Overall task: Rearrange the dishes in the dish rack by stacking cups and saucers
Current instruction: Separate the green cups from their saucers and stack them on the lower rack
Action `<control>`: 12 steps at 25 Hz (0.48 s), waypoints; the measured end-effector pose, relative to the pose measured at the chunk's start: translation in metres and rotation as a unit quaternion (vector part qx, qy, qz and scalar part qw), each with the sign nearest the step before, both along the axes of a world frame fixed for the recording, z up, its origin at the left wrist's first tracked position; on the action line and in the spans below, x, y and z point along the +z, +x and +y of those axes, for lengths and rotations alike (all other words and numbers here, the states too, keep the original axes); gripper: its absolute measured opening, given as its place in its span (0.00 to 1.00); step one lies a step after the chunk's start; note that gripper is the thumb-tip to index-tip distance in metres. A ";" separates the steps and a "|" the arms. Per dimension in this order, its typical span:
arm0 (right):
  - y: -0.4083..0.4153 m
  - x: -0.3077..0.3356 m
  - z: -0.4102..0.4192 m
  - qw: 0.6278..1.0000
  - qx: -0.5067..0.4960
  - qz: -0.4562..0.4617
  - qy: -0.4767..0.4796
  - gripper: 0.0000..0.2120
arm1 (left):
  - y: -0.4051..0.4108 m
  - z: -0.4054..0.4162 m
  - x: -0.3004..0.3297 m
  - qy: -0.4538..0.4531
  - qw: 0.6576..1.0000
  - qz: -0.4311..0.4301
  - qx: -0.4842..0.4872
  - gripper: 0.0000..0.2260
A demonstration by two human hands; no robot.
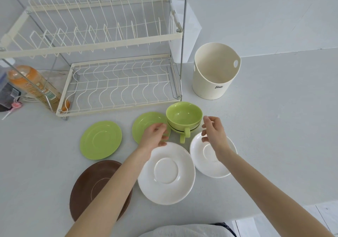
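Two green cups (184,119) sit nested on the white counter just in front of the two-tier wire dish rack (117,83), which holds no dishes. Around them lie two green saucers (101,142) (144,123), two white saucers (169,185) (210,165) and a brown saucer (86,187). My left hand (154,136) hovers over the nearer green saucer, fingers loosely curled, holding nothing. My right hand (213,130) hangs just right of the cups above the small white saucer, fingers relaxed and apart.
A cream bucket (212,83) with side holes stands right of the rack. An orange bottle (33,85) and small packets lie at the left behind the rack's leg. The counter's front edge runs at lower right.
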State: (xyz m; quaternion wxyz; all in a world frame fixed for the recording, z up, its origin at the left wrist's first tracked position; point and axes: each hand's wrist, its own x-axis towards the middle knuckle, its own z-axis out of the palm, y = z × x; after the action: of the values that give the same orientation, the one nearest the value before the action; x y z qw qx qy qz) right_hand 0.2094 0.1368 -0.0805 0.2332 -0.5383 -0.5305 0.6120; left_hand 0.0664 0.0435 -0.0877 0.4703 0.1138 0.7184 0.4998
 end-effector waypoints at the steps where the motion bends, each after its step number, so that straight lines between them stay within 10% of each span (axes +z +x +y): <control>1: -0.002 0.003 0.007 1.000 0.016 -0.015 -0.006 0.11 | -0.003 0.004 0.003 0.009 1.000 -0.011 0.010 0.16; 12: -0.014 0.005 0.036 0.983 0.104 0.001 -0.154 0.15 | -0.010 0.030 0.012 -0.006 0.997 -0.069 -0.020 0.08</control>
State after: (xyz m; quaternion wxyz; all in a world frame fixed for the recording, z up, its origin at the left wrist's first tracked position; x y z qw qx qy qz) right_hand 0.1958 0.1732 -0.0760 0.0832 -0.5095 -0.4825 0.7075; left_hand 0.0563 0.0735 -0.0755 0.5292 0.0904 0.6848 0.4928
